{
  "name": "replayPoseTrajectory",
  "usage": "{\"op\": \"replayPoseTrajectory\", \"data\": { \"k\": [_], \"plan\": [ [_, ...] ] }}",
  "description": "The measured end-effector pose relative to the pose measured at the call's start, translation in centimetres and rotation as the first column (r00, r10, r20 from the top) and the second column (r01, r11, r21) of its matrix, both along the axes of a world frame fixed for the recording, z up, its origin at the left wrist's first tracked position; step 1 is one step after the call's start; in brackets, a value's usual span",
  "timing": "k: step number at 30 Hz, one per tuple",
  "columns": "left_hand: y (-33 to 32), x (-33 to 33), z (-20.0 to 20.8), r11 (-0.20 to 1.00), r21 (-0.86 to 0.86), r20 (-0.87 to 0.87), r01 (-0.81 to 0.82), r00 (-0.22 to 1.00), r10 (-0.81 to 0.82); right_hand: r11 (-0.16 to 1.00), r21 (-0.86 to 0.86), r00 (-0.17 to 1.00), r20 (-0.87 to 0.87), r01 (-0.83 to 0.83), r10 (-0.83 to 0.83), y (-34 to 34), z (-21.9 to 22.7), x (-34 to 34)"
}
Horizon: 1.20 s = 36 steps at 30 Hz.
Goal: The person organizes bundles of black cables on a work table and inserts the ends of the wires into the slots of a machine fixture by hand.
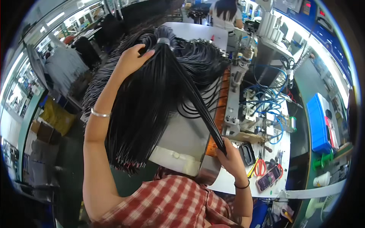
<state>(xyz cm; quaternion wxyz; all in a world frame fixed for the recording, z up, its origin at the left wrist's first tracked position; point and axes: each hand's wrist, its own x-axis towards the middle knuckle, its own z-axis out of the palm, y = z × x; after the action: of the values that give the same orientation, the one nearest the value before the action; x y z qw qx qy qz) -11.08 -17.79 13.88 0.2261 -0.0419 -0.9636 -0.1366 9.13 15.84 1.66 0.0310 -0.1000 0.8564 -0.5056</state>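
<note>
In the centre of the frame hangs a large bundle of thin, smooth black cables (148,95), tied near the top by a shiny greyish band (163,41). The right hand (231,159), lower right of centre, is closed around a straight, narrow strand of black cables (199,104), drawn from this bundle. The left hand (134,60), upper left of centre, has thumb and forefinger apart; whether it touches the cables, one cannot tell.
</note>
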Motion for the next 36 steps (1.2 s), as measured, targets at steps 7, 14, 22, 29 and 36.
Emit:
{"op": "replayPoseTrajectory", "data": {
  "k": [7,14,22,29,36],
  "plan": [
    [-0.3,8.6,-7.8,0.644,0.759,0.052,0.096,0.977,-0.207,0.998,0.043,0.999,0.014,-0.047,0.046,0.3,-0.4,-0.7],
    [0.4,9.6,-10.3,0.71,0.698,0.098,0.091,0.971,-0.22,0.998,-0.051,1.0,0.004,-0.023,0.023,-0.2,-0.9,-0.8],
    [1.9,8.4,-10.8,0.564,0.824,0.208,-0.053,0.954,-0.214,0.999,-0.037,0.998,0.066,0.005,-0.002,-0.3,0.1,-0.2],
    [-2.2,12.6,-0.1,0.998,0.056,0.225,0.003,0.974,-0.016,0.997,-0.07,0.991,0.134,0.015,-0.005,0.3,-0.2,-0.6],
    [-0.5,16.5,-3.4,0.944,-0.327,0.216,-0.051,0.968,0.127,0.999,0.047,1.0,-0.019,0.014,-0.013,0.0,-0.5,-0.3]
  ]
}}
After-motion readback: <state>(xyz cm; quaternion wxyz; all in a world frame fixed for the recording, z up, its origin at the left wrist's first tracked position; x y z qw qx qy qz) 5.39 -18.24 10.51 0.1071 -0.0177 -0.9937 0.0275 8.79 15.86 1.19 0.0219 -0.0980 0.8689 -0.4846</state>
